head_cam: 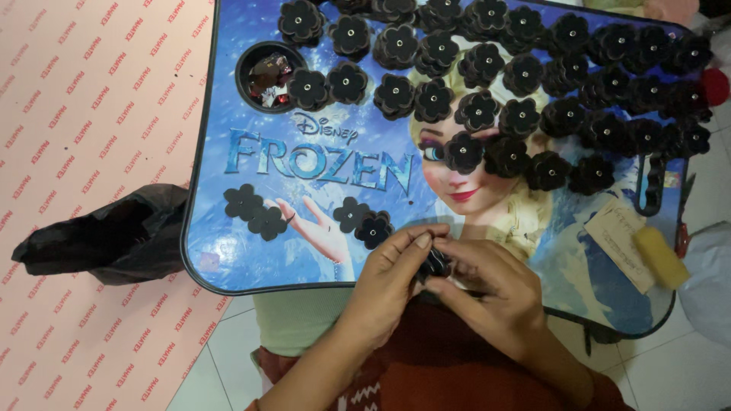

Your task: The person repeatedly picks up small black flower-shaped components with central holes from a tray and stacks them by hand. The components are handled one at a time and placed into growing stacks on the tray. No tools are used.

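Both hands sit closest to me, meeting over the near edge of the table. From where I watch, the left hand and the right hand pinch one small black flower piece between their fingertips, so each hand is closed narrowly on it, thumbs and forefingers pressed in from both sides. I see only a sliver of the piece; most of it is hidden by the fingers. It sits just above the table's front rim, over the person's lap.

Just beyond the left hand lie two loose black flowers, one with a shiny stud in its middle, and further left another pair of plain black flowers touching each other. Across the far half of the table I count many finished black flowers with studs, packed in overlapping rows. A round cup hole at the far left corner holds small shiny bits. On the right side rests a tan card beside a yellow block. Left of the table, a black plastic bag lies on the pink patterned sheet.
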